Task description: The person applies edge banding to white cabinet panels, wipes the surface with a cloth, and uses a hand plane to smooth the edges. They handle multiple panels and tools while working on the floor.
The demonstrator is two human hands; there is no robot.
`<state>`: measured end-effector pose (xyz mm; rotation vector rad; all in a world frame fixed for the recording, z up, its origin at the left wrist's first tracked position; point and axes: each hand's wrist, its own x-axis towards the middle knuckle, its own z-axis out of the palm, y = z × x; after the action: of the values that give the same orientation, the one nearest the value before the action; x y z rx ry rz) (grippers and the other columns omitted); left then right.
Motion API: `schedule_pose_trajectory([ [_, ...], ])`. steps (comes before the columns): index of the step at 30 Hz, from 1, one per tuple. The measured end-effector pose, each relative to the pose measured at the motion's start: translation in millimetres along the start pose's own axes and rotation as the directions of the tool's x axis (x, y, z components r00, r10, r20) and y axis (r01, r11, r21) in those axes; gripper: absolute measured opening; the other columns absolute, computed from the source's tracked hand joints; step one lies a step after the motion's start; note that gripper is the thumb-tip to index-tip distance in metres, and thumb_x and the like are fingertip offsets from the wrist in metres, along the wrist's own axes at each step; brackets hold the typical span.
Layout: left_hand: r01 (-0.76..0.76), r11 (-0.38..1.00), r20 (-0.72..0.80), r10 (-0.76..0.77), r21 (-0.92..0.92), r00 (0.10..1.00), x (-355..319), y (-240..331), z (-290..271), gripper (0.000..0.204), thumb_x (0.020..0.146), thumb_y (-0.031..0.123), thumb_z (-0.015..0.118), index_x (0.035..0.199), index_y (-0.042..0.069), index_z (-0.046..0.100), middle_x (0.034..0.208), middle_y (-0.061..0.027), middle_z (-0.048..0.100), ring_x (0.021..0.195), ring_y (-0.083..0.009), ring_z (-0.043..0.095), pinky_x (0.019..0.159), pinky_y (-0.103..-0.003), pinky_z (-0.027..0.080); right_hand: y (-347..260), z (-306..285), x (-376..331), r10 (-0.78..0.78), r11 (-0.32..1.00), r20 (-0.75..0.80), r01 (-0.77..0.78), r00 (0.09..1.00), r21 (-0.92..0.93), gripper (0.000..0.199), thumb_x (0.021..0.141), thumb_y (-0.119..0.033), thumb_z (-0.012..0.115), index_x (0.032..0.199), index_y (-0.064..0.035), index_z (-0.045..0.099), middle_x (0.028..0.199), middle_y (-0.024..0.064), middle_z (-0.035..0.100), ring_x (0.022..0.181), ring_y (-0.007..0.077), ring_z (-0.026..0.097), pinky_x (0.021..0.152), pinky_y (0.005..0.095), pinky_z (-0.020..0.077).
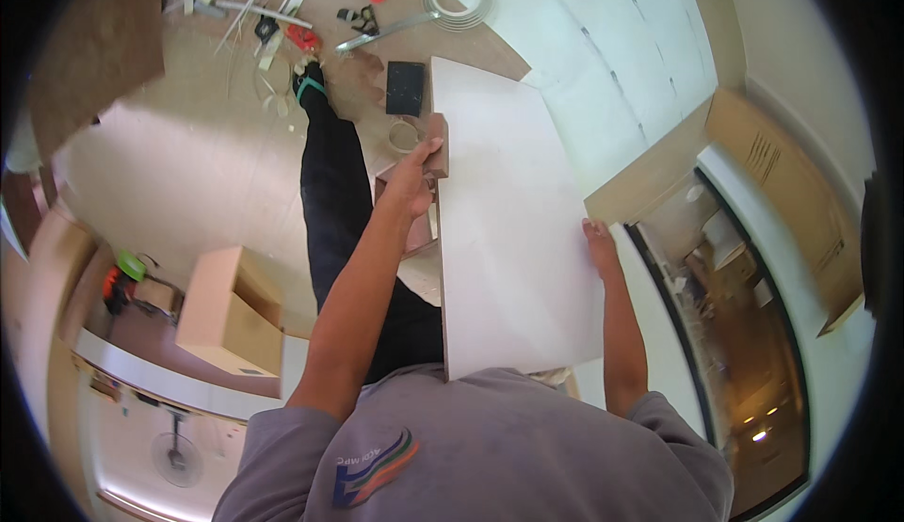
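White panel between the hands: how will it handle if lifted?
Likely stiff: the white panel shows no obvious sag. Probably awkward one-handed, since it is broad and reaches from the shirt well past the left hand. Its smooth-looking face may give little grip, so edges seem safer.

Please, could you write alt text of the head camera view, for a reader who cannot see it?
Seen from above, a person's left hand holds a brown block at the left edge of a white panel, with the right hand at its right edge. Beyond lie a dark rectangular sheet and a pale coil.
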<state>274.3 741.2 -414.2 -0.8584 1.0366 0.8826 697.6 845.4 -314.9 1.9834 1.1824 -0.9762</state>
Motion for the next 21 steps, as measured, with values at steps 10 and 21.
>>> schedule_pose_trajectory([
  [10,0.152,0.865,-0.115,-0.11,0.478,0.987,-7.6,0.8,36.1,0.068,0.087,0.034,0.08,0.14,0.005,0.05,0.134,-0.0169,0.054,0.12,-0.035,0.059,0.103,-0.058,0.052,50.6,-83.5,-287.2,-0.111,0.982,-0.284,0.149,0.952,0.115,0.089,0.097,-0.045,0.071,0.161,-0.0007,0.029,0.165,0.0269,0.029,0.151,0.0405,0.035,0.124,0.0462,0.0312],
  [21,0.073,0.696,-0.161,0.063,0.714,0.985,-21.9,-17.5,57.9,0.057,0.089,0.037,0.075,0.138,0.014,0.055,0.136,-0.0108,0.053,0.127,-0.0308,0.052,0.113,-0.056,0.043,-31.4,27.8,-355.5,-0.052,-0.097,0.114,-0.119,0.992,0.988,0.054,0.089,-0.014,0.084,0.133,0.0044,0.058,0.124,0.0113,0.07,0.114,0.0185,0.066,0.104,0.0337,0.0499],
])
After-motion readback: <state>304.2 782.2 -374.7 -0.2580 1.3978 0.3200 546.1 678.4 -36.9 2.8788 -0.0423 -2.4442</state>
